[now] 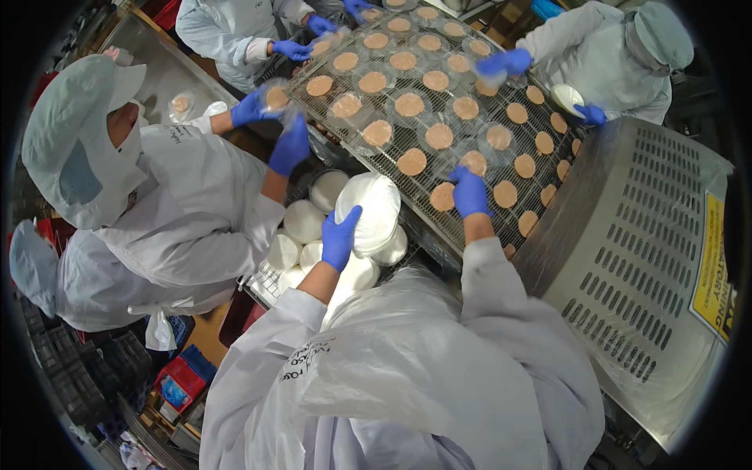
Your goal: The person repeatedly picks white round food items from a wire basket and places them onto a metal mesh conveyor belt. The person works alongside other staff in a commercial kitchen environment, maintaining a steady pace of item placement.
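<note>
In my left hand [341, 238] is a thick stack of round, whitish film discs [370, 210], gripped at its left edge and held just off the near side of the mesh conveyor [420, 186]. My right hand [471, 193] reaches over the belt, its fingertips closed at the near edge of a flat, round, pinkish-brown patty [472, 163]. A thin clear film disc [479, 159] seems to lie over that patty, pinched at its edge. Rows of similar patties cover the belt; many toward the far left have clear discs on them, while those on the right look bare.
More white disc stacks [303, 221] sit in a wire basket [262, 283] below my left hand. A slotted metal housing [627, 258] stands on the right. Co-workers [180, 180] in white work along the left and far sides; one at far right [603, 63] holds a disc stack [567, 99].
</note>
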A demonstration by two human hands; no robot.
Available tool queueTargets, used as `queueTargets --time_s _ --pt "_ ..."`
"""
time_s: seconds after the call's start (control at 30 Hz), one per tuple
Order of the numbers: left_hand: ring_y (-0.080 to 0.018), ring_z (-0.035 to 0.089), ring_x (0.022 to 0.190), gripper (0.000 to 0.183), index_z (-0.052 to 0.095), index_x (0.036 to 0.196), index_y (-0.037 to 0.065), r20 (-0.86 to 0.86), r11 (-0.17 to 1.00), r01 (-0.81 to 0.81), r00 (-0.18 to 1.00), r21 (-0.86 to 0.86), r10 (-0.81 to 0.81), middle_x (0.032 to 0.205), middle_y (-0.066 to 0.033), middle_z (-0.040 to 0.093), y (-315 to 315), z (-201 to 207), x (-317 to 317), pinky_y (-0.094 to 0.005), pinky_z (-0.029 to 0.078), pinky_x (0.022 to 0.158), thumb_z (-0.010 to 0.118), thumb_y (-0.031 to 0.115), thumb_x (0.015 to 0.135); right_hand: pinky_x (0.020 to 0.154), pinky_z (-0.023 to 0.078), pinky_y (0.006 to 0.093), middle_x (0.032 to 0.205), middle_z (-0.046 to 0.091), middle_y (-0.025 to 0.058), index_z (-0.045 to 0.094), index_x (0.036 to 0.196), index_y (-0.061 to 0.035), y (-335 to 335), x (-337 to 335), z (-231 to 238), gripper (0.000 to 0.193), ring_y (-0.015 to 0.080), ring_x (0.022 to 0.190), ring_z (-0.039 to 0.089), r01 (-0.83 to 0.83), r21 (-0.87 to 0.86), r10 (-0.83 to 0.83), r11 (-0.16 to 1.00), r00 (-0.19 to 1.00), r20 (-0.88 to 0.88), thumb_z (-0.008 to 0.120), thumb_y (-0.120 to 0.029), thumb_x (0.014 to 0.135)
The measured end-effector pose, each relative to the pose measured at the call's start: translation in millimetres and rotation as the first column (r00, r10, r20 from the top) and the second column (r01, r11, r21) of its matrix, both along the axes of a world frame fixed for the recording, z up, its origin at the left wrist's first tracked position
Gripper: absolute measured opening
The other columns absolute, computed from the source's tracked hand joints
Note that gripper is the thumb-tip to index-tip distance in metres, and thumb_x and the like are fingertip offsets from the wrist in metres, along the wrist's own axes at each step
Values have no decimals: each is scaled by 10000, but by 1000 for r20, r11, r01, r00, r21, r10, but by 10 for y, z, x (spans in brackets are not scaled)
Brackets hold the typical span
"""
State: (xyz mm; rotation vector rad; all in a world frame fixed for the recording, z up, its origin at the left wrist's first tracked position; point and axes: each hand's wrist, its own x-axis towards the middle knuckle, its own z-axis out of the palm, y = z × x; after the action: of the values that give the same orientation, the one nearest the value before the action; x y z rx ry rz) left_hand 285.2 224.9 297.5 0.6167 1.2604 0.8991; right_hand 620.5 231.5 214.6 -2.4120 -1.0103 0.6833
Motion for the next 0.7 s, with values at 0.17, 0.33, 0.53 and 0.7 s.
queueTargets --time_s 0.17,0.33,0.53,0.7 --pt "-178 626 873 398 579 1113 -51 -12 998 -66 998 20 66 1019 -120 644 -3 124 -81 -294 503 782 702 171 806 794 490 397 1050 625 212 608 1095 -38 369 831 760 291 346 919 628 332 459 -281 824 943 -178 529 -107 824" --pt "-173 625 861 410 576 1125 -47 -31 1000 2 1000 -2 -2 1014 -117 645 -57 55 -35 -294 505 769 704 174 804 816 483 400 1084 615 220 570 1167 -47 735 1112 278 371 347 944 621 -206 216 91 955 890 447 541 -71 798" --pt "-177 631 848 435 565 1122 -55 -69 998 32 997 50 -29 990 -121 645 -155 192 -34 -296 508 759 703 207 804 714 500 418 840 657 200 674 898 -31 559 537 1090 173 369 758 633 -53 139 23 989 978 209 568 -125 800" --pt "-163 629 813 394 603 1073 -50 -97 995 77 993 61 -71 966 -110 656 44 332 63 -290 508 734 724 190 784 677 488 388 878 653 200 651 927 -1 35 -43 889 197 304 775 640 -350 55 324 935 908 264 567 -153 834"
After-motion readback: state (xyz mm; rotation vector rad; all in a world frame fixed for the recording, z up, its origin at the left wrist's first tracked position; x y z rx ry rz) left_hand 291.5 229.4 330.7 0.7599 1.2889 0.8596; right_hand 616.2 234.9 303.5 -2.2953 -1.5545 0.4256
